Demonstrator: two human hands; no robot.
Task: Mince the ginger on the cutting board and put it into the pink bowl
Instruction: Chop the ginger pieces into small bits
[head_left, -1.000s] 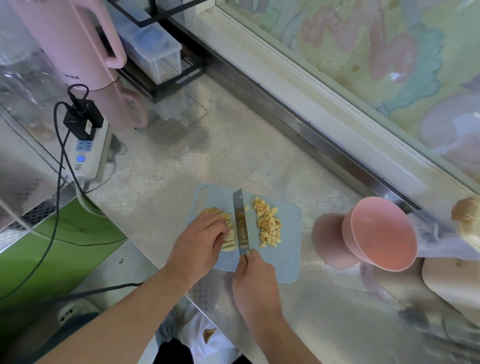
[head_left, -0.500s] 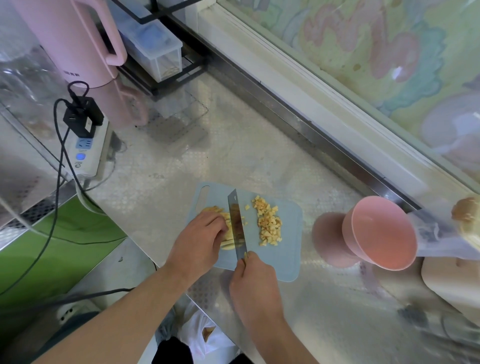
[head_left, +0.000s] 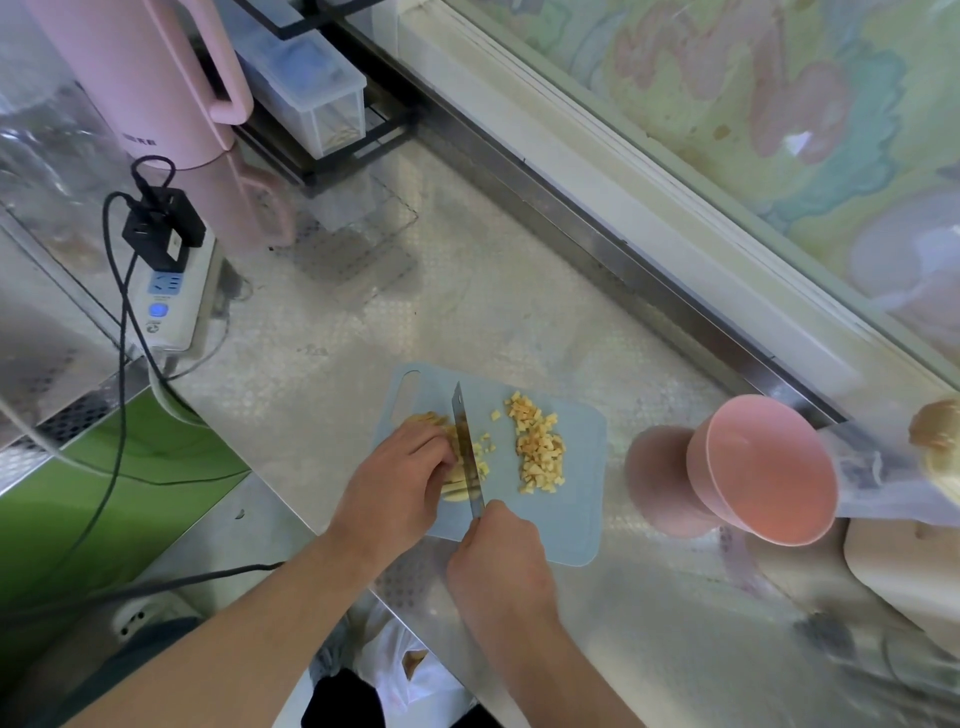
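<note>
A pale blue cutting board (head_left: 576, 525) lies on the steel counter. On its right half sits a pile of diced ginger (head_left: 540, 454). My left hand (head_left: 397, 486) holds down a bundle of ginger strips (head_left: 457, 491) on the board's left half, fingers curled over them. My right hand (head_left: 496, 556) grips the handle of a knife (head_left: 466, 447), whose blade stands edge-down against the strips, right beside my left fingertips. A few fresh bits (head_left: 485, 457) lie just right of the blade. The pink bowl (head_left: 763, 470) stands right of the board, empty.
A pink kettle (head_left: 140, 78) and a power strip (head_left: 169, 296) with a black plug and cables sit at the back left. A clear container (head_left: 311, 98) rests on a black rack. A beige board (head_left: 909, 577) and a ginger root (head_left: 940, 441) lie at the right edge.
The knife blade has shifted left into the ginger strips, and a few newly cut bits lie right of it. My left hand has stayed on the strips.
</note>
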